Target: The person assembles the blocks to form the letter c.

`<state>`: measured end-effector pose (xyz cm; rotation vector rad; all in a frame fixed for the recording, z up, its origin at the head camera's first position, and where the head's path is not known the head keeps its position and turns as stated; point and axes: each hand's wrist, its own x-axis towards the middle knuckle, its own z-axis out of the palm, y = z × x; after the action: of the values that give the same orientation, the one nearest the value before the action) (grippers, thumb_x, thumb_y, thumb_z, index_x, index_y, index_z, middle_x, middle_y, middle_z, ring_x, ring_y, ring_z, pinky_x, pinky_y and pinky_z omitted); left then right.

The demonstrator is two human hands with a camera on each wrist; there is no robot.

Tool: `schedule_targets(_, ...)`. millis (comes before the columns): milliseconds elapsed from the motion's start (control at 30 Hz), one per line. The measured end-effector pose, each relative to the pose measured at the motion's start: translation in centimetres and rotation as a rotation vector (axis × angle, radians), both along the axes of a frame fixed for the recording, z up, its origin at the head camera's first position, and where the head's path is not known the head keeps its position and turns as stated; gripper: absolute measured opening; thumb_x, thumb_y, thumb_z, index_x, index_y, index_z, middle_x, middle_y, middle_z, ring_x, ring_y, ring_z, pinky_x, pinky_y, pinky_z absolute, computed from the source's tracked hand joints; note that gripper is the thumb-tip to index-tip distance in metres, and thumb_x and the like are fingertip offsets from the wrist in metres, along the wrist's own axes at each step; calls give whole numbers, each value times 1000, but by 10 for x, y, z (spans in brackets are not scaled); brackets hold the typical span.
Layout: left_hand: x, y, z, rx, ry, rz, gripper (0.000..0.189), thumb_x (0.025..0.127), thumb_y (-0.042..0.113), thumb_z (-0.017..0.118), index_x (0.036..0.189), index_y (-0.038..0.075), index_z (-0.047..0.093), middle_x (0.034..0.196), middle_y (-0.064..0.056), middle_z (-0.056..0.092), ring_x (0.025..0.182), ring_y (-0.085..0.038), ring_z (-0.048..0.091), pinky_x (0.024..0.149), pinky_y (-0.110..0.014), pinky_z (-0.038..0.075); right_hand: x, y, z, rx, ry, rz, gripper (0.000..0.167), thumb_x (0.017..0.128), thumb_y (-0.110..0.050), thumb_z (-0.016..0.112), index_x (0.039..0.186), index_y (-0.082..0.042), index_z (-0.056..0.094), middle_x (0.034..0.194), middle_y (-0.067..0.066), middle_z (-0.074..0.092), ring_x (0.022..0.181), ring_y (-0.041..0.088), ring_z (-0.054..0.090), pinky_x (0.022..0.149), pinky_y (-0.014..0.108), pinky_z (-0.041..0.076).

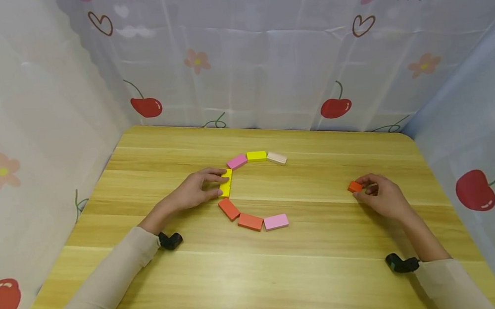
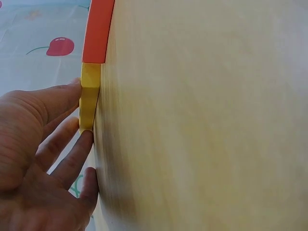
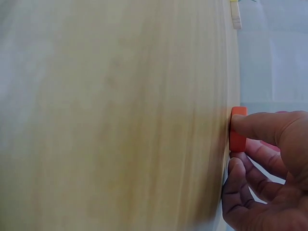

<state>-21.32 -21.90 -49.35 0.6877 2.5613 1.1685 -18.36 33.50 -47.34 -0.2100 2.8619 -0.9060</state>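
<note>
On the table, my left hand (image 1: 194, 189) holds a yellow block (image 1: 227, 183) at the left side of a curved row, thumb near one end and fingers toward the other. In the left wrist view this yellow block (image 2: 90, 96) stands by the end of a red-orange block (image 2: 98, 33). Out to the right, my right hand (image 1: 384, 195) pinches an orange block (image 1: 354, 186) between thumb and fingers, low at the tabletop. The right wrist view has the thumb lying over the orange block (image 3: 238, 137).
Above the yellow block, the row continues with a pink block (image 1: 237, 162), another yellow block (image 1: 256, 156) and a pale wood block (image 1: 277, 158). Below come two red-orange blocks (image 1: 229, 209) and a light pink block (image 1: 276, 222). A printed curtain (image 1: 257, 74) surrounds the wooden table (image 1: 251, 283).
</note>
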Motion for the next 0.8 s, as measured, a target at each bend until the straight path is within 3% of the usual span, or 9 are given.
schedule_targets(333, 0, 0, -1, 0, 5, -2, 41, 104, 24, 74, 145, 16, 71, 165, -1, 53, 159, -32, 41, 132, -58, 34, 3, -4, 5, -28, 13, -9, 44, 104, -28, 72, 138, 0, 65, 134, 27, 62, 106, 32, 66, 76, 24, 53)
schedule_targets(800, 0, 0, 0, -1, 3, -3, 42, 104, 24, 74, 144, 16, 71, 165, -1, 53, 159, -33, 42, 132, -59, 34, 8, -17, 8, -30, 10, -4, 42, 104, -29, 73, 136, -2, 66, 133, 26, 63, 104, 31, 66, 74, 24, 53)
